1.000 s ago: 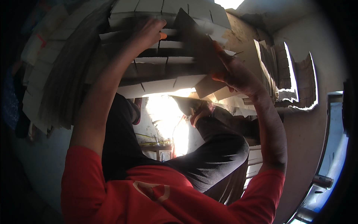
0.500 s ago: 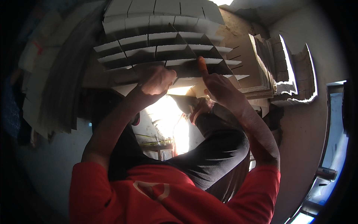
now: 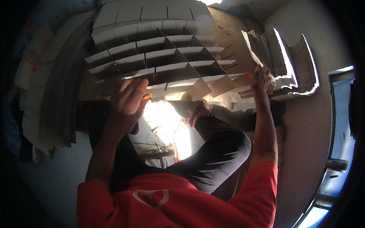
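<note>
A grid of cardboard dividers (image 3: 163,53) lies in front of me, made of pale strips slotted across each other, with two crossing strips fitted at its right part. My left hand (image 3: 129,95) is at the grid's near left edge, fingers apart and holding nothing I can see. Away to the right, my right hand (image 3: 261,79) touches the near end of a stack of slotted cardboard sheets (image 3: 253,47). Its thumb stands apart from the fingers, whose tips are partly lost against the sheets. Orange coverings show on some fingertips.
More bundles of cardboard (image 3: 283,57) stand along the right wall. A tall stack of sheets (image 3: 62,87) rises at the left. Further slotted sheets (image 3: 152,11) lie beyond the grid. My legs (image 3: 213,152) are below, with bright light on the floor between them.
My right hand has left the grid and moved right to the cardboard stack. My left hand has drawn back leftward, its fingers opening. At the near edge, the crossing strips' ends now show.
</note>
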### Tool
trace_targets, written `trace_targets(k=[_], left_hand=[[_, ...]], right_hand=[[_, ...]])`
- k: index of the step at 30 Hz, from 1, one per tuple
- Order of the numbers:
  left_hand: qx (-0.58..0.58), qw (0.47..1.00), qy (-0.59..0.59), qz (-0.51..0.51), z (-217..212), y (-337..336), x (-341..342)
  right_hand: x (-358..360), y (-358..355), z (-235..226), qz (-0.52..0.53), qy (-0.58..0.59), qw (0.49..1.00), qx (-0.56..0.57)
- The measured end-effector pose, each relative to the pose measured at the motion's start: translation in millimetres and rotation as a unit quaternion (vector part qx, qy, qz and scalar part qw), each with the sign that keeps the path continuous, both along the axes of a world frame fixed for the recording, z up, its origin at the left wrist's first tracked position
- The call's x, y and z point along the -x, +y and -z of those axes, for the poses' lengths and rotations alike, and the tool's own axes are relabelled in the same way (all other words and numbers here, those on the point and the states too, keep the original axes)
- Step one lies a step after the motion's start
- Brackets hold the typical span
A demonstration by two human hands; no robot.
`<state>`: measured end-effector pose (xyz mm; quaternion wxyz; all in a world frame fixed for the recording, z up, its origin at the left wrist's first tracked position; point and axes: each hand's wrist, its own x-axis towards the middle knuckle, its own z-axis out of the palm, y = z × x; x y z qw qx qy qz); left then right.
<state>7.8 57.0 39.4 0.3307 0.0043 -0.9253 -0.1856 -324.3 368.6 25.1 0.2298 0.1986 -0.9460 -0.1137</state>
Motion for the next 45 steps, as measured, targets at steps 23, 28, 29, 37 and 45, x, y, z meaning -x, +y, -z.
trace_targets(k=[23,28,29,37,45], left_hand=[[-0.016,0.999,0.031,-0.026,23,-15,-10],[-0.065,0.997,0.037,0.001,33,-20,-9],[-0.067,0.997,0.040,0.011,34,-20,-8],[-0.071,0.996,0.042,0.028,35,-22,-10],[-0.099,0.994,0.027,0.033,34,-21,-9]], right_hand=[[-32,-17,-93,-0.139,0.124,0.887,0.423],[-120,-62,-137,-0.250,-0.202,0.780,0.537],[-137,-74,-137,-0.285,-0.216,0.763,0.539],[-180,-121,-130,-0.294,-0.344,0.777,0.438],[-179,-132,-117,-0.318,-0.377,0.762,0.420]])
